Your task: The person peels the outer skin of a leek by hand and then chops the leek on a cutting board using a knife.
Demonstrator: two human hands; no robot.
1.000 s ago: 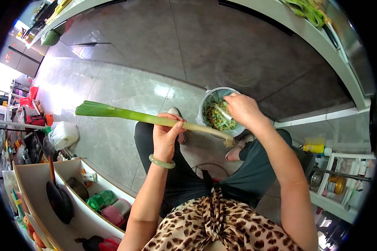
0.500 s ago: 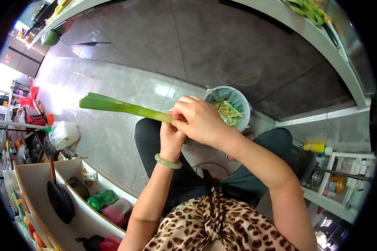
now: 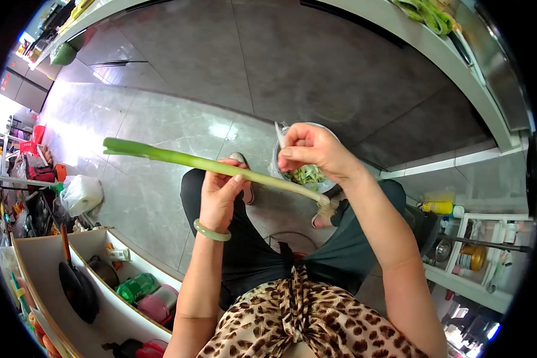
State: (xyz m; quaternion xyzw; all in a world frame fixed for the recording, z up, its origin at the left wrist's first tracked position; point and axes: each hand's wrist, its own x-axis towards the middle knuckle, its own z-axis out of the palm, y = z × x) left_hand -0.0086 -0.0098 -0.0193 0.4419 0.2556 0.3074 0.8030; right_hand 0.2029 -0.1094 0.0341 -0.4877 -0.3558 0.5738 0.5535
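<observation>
My left hand [image 3: 219,186], with a pale green bangle [image 3: 212,231] on its wrist, is closed round the middle of a long green onion [image 3: 262,178]. The onion's green end points left and its rooted white end points right. Above the bin [image 3: 334,191], my right hand [image 3: 307,149] pinches a thin whitish strip [image 3: 280,135], which stands up from the fingers. Plant scraps [image 3: 306,175] lie inside the lined bin, partly hidden beneath my right hand.
An open drawer [image 3: 116,244] at the lower left holds a black pan [image 3: 79,291] and a green bottle [image 3: 137,287]. A white plastic bag [image 3: 82,195] sits on the floor at left. A white rack [image 3: 471,280] with jars stands at right. Dark cabinets [image 3: 340,77] run ahead.
My right hand went from the bin to the onion beside my left hand, then back over the bin, now with a whitish strip. The onion stays in my left hand. The view has shifted slightly.
</observation>
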